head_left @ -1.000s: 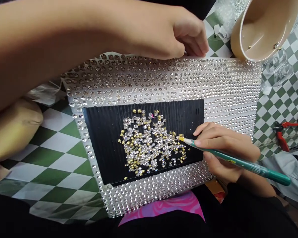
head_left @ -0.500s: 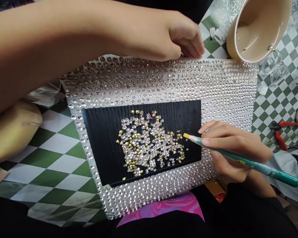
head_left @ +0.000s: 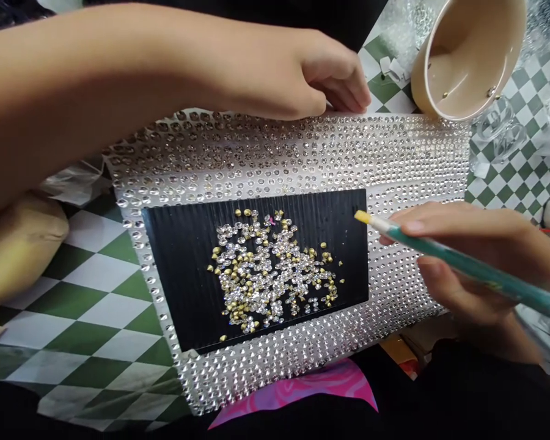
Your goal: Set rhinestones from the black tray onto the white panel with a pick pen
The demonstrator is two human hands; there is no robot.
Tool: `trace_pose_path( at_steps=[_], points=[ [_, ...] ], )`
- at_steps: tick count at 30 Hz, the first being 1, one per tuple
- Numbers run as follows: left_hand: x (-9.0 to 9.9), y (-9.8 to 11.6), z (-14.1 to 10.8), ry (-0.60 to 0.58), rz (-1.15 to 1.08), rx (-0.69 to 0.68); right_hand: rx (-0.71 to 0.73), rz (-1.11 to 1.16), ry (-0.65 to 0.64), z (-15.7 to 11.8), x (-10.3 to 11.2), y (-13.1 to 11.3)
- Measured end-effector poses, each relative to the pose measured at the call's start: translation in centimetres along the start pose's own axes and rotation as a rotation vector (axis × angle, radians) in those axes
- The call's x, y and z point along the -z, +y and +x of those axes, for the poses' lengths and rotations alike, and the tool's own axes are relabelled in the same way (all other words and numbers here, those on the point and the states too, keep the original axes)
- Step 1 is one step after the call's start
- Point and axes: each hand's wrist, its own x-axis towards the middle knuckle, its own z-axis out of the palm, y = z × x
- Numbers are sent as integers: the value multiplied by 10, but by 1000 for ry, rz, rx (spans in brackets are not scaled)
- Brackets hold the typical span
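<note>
My right hand (head_left: pixel 481 263) grips a green picker pen (head_left: pixel 444 253) between thumb and fingers. Its yellow tip is just over the right end of a black ridged tray (head_left: pixel 178 263); I cannot make out a stone on it. Loose rhinestones (head_left: pixel 275 275), clear-faced with gold backs, lie scattered mid-tray. Beneath the tray is a white panel (head_left: pixel 412 165) studded with rows of clear rhinestones. At the panel's far edge my left hand (head_left: pixel 321 79) lies with its fingers curled down and closed over the edge; the fingertips are partly hidden.
A beige cup (head_left: pixel 424 73) lies tilted at the back right with a few stones inside. Crumpled clear plastic (head_left: pixel 504 128) is beside it. A green-and-white checked cloth (head_left: pixel 114 305) covers the table. At the left is a tan rounded thing (head_left: pixel 22 250).
My right hand has moved right with the pen, and the tip has lifted away from the loose stones towards the tray's upper right. My left hand stays at the panel's far edge.
</note>
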Motion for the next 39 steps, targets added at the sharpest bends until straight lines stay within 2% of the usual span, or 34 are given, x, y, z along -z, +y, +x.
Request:
trace_pose_path(
  at_steps=[3, 6, 9, 14, 20, 27, 32, 39],
  points=[
    [1, -2, 1, 2, -3, -6, 116, 37, -22, 13, -17, 1],
    [0, -3, 3, 1, -9, -31, 150, 131, -51, 16, -26, 12],
    [0, -6, 5, -2, -3, -56, 188, 191, -98, 16, -25, 20],
    [0, -12, 5, -12, 6, -87, 198, 117, -211, 16, -20, 15],
    [3, -16, 4, -54, 9, -126, 178, 70, -155, 13, -25, 12],
    [4, -14, 5, -39, 14, -116, 202, 153, -161, 15, -20, 19],
    [2, -14, 5, -43, 12, -104, 157, 94, -198, 12, -19, 13],
    [0, -13, 4, -58, -20, -98, 183, 85, -151, 9, -26, 14]
  ],
)
